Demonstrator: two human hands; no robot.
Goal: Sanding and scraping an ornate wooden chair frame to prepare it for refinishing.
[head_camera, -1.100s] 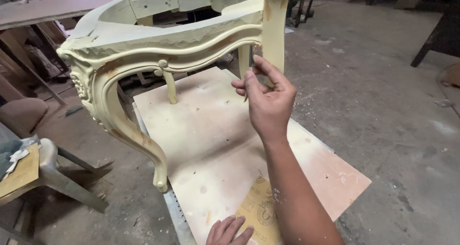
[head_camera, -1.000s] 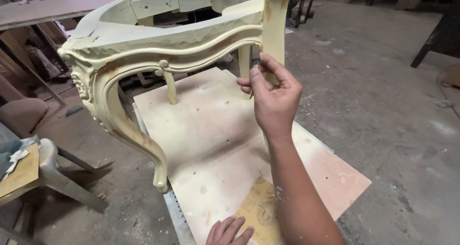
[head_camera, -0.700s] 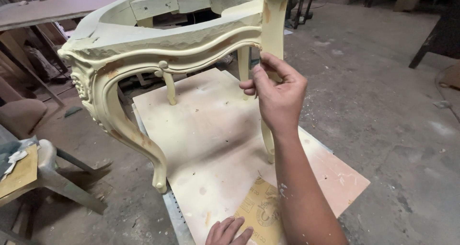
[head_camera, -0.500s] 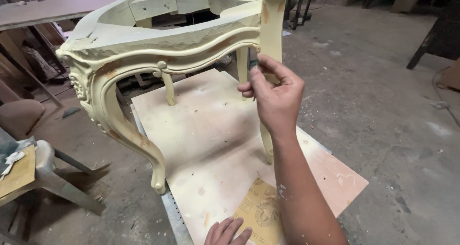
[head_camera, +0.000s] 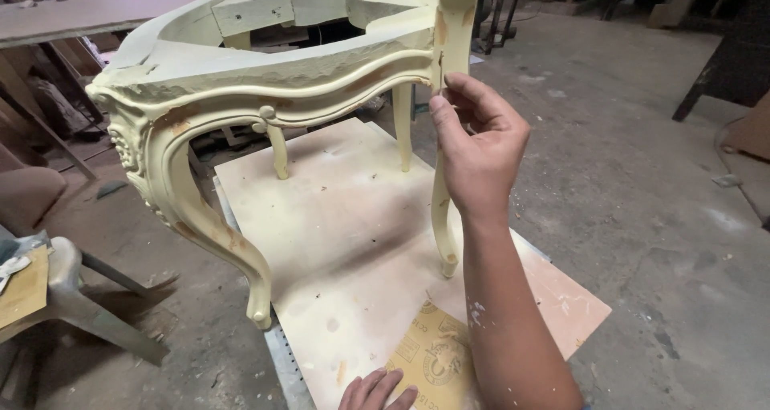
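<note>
Frame: the pale yellow carved chair frame (head_camera: 265, 73) is standing upright on the plywood board (head_camera: 345, 233), legs running vertically.
Room: the front left leg is overhanging the board's left edge.
Right hand (head_camera: 477, 145): fingers are pinching together against the right leg's upper part.
Left hand (head_camera: 373, 392): fingers are lying flat on sandpaper (head_camera: 429, 362) at the board's near edge.

Floor: grey concrete (head_camera: 642, 217), dusty, littered with wood chips. Near left: grey plastic chair (head_camera: 76, 294). Far left: long brown wooden board (head_camera: 96, 13). Far right: dark wooden furniture legs (head_camera: 710, 65).
</note>
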